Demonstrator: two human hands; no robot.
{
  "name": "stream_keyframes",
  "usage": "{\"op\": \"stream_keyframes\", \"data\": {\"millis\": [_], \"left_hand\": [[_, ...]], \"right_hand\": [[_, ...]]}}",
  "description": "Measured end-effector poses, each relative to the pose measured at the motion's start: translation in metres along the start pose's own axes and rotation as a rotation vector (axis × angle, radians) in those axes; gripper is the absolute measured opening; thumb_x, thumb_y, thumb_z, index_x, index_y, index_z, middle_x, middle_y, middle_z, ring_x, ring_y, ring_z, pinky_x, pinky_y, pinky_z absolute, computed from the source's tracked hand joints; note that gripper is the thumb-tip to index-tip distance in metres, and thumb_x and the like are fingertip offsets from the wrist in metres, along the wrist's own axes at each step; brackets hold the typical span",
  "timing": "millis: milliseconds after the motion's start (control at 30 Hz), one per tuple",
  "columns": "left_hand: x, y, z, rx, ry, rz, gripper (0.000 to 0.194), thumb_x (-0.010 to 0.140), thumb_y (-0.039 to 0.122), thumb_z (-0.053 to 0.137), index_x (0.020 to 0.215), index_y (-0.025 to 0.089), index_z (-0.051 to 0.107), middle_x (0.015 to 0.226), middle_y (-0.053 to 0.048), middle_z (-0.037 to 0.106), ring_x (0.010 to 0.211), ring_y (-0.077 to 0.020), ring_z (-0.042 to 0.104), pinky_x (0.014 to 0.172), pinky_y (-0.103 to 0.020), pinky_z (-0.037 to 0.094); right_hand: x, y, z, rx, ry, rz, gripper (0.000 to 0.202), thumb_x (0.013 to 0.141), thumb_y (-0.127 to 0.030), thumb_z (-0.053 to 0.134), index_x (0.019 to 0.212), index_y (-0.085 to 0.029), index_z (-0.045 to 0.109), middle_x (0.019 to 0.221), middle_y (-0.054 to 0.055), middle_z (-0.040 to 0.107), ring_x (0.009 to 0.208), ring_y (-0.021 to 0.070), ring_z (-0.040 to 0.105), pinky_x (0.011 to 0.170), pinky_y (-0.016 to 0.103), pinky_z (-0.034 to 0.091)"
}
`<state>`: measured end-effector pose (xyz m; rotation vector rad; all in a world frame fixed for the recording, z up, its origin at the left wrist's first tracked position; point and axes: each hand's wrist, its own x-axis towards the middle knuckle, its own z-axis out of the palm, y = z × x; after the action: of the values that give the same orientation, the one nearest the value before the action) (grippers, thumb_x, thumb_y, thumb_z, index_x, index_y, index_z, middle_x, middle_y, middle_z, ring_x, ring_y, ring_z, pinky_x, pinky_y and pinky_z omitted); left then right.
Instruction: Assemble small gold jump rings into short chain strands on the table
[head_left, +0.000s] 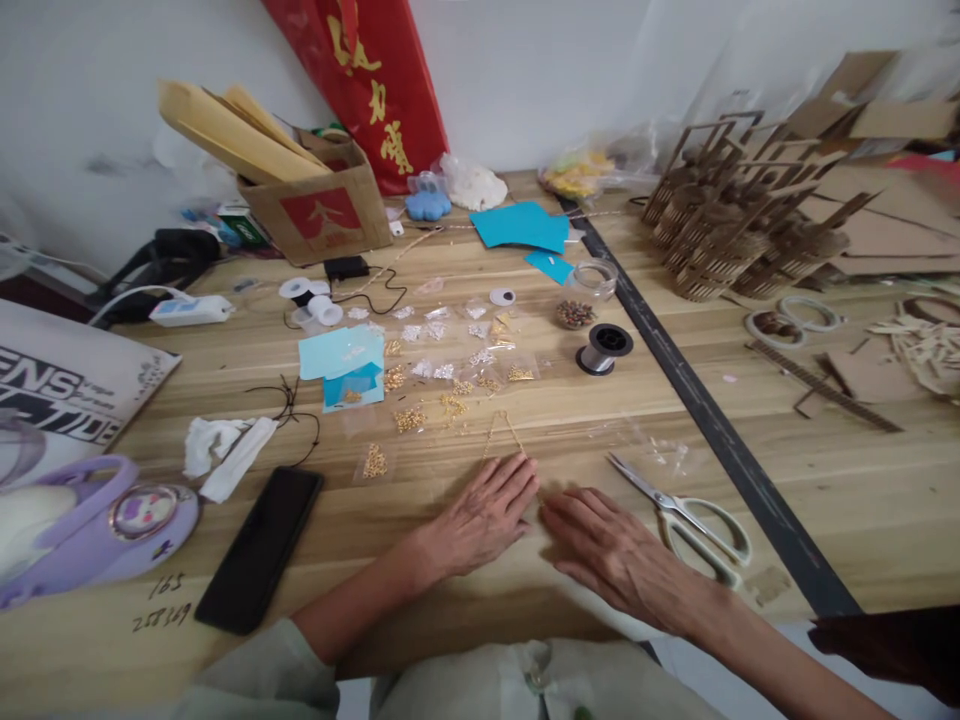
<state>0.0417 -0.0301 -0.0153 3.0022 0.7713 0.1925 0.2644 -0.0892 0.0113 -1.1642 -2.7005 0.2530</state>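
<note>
Wood-grained bench carries a thin gold chain towards its near edge, bent into a narrow arch; no join shows in the visible stretch. The left hand, flat and open, covers its lower ends. The right hand rests loosely open beside it, palm down. Gold pieces lie bagged beyond.

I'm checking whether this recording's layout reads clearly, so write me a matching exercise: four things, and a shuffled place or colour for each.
1. Left hand
2. Scissors
3. Phone
4. Wire spool

A. Black, left of both hands
B. Beside the brownish beads
C. Fingers at the near end of the gold chain
D. Pale handles, to the right of the right hand

Pairs: 1-C, 2-D, 3-A, 4-B
</note>
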Motion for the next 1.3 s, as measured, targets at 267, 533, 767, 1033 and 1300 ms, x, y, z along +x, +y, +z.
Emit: {"op": "stream_keyframes", "data": {"millis": [267,533,767,1033,1300], "left_hand": [[0.0,0.002,-0.001,-0.005,0.022,-0.005,0.052,0.096,0.04,0.038,0.137,0.009,0.039,0.15,-0.013,0.033,0.142,-0.0252,0.023,0.113,-0.04,0.024],[-0.004,0.002,-0.002,-0.005,0.077,-0.005,0.05,0.096,0.04,0.036,0.137,0.011,0.039,0.147,-0.013,0.038,0.142,-0.025,0.023,0.113,-0.041,0.026],[-0.011,-0.001,-0.014,-0.012,0.142,-0.036,0.039,0.095,0.031,0.041,0.127,0.01,0.049,0.132,-0.015,0.053,0.133,-0.0256,0.04,0.11,-0.042,0.034],[-0.019,-0.029,-0.028,-0.048,0.257,-0.225,0.021,0.093,0.016,0.043,0.085,0.015,0.063,0.083,-0.008,0.061,0.091,-0.0203,0.055,0.086,-0.039,0.047],[-0.016,-0.055,-0.033,0.032,0.249,-0.345,0.025,0.092,0.017,0.044,0.074,0.017,0.062,0.076,-0.005,0.058,0.081,-0.0192,0.051,0.082,-0.039,0.044]], "right_hand": [[0.011,0.0,-0.01,0.03,0.057,-0.064,0.031,0.095,-0.031,0.045,0.116,-0.015,0.06,0.108,0.013,0.064,0.105,0.0249,0.057,0.095,0.044,0.047],[0.044,0.004,-0.024,0.065,0.081,-0.199,0.025,0.096,-0.014,0.035,0.103,-0.014,0.06,0.104,0.012,0.063,0.099,0.0212,0.057,0.09,0.039,0.047],[0.075,0.019,-0.017,0.021,0.232,-0.22,0.022,0.095,-0.013,0.035,0.094,-0.014,0.057,0.083,0.008,0.059,0.075,0.0176,0.053,0.069,0.03,0.045],[0.086,0.034,-0.002,0.045,0.312,-0.109,0.024,0.097,-0.021,0.04,0.079,-0.017,0.056,0.073,0.005,0.057,0.069,0.0159,0.051,0.066,0.028,0.04],[0.082,0.041,0.002,0.311,0.333,0.039,0.025,0.097,-0.026,0.038,0.077,-0.018,0.051,0.071,0.004,0.056,0.065,0.014,0.051,0.062,0.026,0.038]]}}
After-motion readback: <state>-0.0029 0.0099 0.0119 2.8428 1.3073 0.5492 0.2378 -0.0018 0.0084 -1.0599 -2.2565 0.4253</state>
